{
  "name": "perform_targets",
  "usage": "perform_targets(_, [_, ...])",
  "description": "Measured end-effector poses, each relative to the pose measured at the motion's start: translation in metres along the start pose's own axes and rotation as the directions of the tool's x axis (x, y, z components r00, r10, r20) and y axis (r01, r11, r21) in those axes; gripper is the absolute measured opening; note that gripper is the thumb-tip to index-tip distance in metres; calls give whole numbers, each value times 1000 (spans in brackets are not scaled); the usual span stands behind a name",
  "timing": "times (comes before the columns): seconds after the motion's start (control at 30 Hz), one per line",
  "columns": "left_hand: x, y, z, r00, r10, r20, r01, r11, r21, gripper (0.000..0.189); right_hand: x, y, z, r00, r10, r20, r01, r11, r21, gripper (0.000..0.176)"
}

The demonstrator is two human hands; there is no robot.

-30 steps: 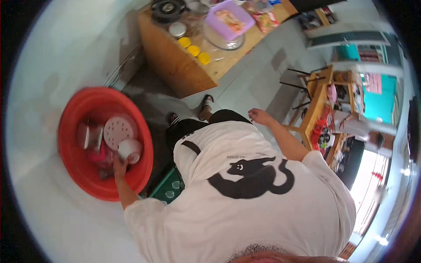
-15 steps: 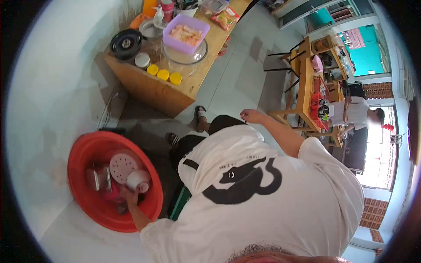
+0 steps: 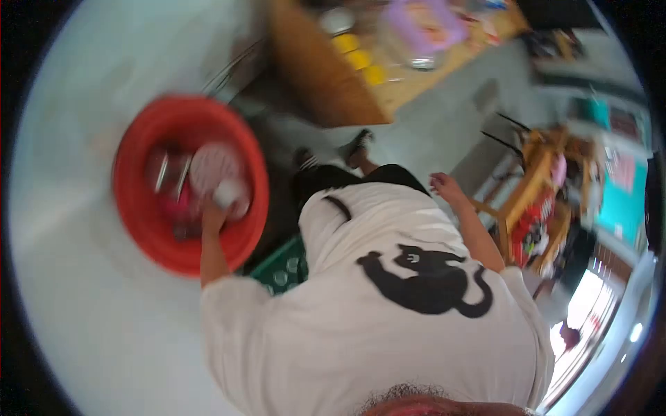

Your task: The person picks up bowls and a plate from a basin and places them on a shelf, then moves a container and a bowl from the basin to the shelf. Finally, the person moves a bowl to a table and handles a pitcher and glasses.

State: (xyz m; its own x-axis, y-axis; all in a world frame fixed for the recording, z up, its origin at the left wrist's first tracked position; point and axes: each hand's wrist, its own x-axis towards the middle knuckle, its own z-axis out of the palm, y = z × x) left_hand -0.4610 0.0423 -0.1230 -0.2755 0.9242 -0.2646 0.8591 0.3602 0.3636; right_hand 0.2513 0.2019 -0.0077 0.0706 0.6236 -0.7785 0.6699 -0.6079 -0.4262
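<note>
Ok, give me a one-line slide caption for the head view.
Left hand inside a round red plastic tub, beside a rounded white vessel; right hand outside the tub.

On the left, the red tub [image 3: 129, 201] looks like smooth plastic, its broad rim faintly glossy. Inside, the pale perforated disc [image 3: 216, 165] appears matt and plastic, while the boxy container [image 3: 166, 168] beside it is see-through and shiny along its edges. The green crate [image 3: 277, 267] seems hard plastic. The white shirt [image 3: 388, 347] is soft, matt, creased cloth. On the far side, the table [image 3: 326, 80] shows smooth wood, and the purple tub [image 3: 454, 31] looks like thin plastic.
</note>
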Motion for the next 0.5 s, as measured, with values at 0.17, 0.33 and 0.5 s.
perform_targets(0.17, [-14, 18, -7, 974, -225, 35, 222, 973, 55, 94, 14, 21, 5, 995, -24, 97, 37, 991, -132, 35])
perform_targets(0.33, [-28, 40, -15, 979, -193, -60, 196, 979, 53, 74, 20, 22, -1, 995, 46, 88, -35, 993, -117, 34])
perform_targets(0.5, [-34, 58, -28, 971, -194, -139, 206, 976, 76, 68, 28, -16, -2, 990, 14, 143, 7, 989, -145, 33])
